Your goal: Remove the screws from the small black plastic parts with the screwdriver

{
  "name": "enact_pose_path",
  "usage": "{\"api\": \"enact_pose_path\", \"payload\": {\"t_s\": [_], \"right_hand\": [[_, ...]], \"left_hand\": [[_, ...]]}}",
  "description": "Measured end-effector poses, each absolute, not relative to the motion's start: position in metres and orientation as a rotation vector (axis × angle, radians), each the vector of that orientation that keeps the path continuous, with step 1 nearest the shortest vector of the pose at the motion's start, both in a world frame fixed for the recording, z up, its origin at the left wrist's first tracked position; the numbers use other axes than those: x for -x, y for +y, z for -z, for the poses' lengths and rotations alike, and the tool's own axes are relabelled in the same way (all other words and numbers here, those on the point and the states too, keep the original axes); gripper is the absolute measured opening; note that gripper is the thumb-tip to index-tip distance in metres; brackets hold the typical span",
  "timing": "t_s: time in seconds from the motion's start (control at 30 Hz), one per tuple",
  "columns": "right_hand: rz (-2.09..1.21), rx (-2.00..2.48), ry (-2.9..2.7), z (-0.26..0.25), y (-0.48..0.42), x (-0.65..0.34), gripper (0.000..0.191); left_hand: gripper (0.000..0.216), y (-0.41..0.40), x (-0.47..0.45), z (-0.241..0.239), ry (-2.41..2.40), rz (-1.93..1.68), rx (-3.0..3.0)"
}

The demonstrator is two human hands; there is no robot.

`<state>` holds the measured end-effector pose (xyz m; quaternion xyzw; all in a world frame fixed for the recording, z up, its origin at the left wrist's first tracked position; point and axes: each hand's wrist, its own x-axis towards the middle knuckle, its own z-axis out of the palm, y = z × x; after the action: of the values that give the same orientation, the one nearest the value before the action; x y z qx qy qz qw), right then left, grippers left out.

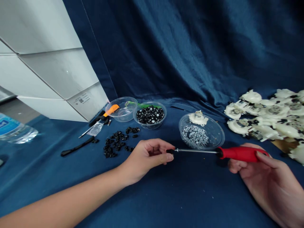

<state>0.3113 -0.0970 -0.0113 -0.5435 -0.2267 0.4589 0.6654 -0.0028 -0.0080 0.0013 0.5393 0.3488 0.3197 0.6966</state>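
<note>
Between the thumb and fingertips of my left hand (pixel 148 155) is a small black plastic part (pixel 170 151), mostly covered by the fingers. My right hand (pixel 263 174) is wrapped around the red handle of a screwdriver (pixel 239 154), whose shaft points left. A small silver screw (pixel 176 150) sits at the screwdriver's tip, against the black part. Just behind the shaft stands a clear bowl (pixel 217 139) of silver screws (pixel 196 135), with a cream plastic piece (pixel 198 118) inside at its back. Loose black parts (pixel 116 142) lie left of my left hand.
Another clear bowl holds shiny black pieces (pixel 152 115), beside a clear bowl (pixel 123 115). An orange-handled tool (pixel 111 109), a black strip (pixel 77 147) and a water bottle (pixel 16 129) lie left. Cream plastic assemblies (pixel 268 114) pile up at right. White boxes (pixel 57 72) stand back left.
</note>
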Motion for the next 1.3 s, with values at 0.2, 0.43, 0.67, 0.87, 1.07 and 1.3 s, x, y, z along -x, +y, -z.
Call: {"api": "enact_pose_path", "payload": {"t_s": [0.2,0.43,0.67,0.87,1.07,1.3], "right_hand": [[-1.023,1.229,-0.542,0.0140,-0.0965,-0.3116,0.020],[-1.033,1.243,-0.549,0.0139,-0.0973,-0.3116,0.020],[-1.034,1.222,-0.569,0.0164,-0.0993,-0.3120,0.020],[-1.019,1.251,-0.541,0.0173,-0.1003,-0.3128,0.023],[-0.985,1.287,-0.584,0.0148,-0.0984,-0.3105,0.033],[-0.982,1.273,-0.629,0.0197,-0.0989,-0.3125,0.022]], "left_hand": [[0.024,-0.0086,0.0020,0.0001,0.803,-0.717,-1.205],[0.020,-0.0082,0.0024,-0.0019,0.785,-0.729,-1.199],[0.020,-0.0078,0.0038,0.0005,0.777,-0.725,-1.215],[0.019,-0.0086,0.0037,0.0000,0.778,-0.746,-1.289],[0.022,-0.0121,0.0032,-0.0022,0.863,-0.701,-1.371],[0.021,-0.0120,0.0028,-0.0044,0.865,-0.685,-1.263]]}}
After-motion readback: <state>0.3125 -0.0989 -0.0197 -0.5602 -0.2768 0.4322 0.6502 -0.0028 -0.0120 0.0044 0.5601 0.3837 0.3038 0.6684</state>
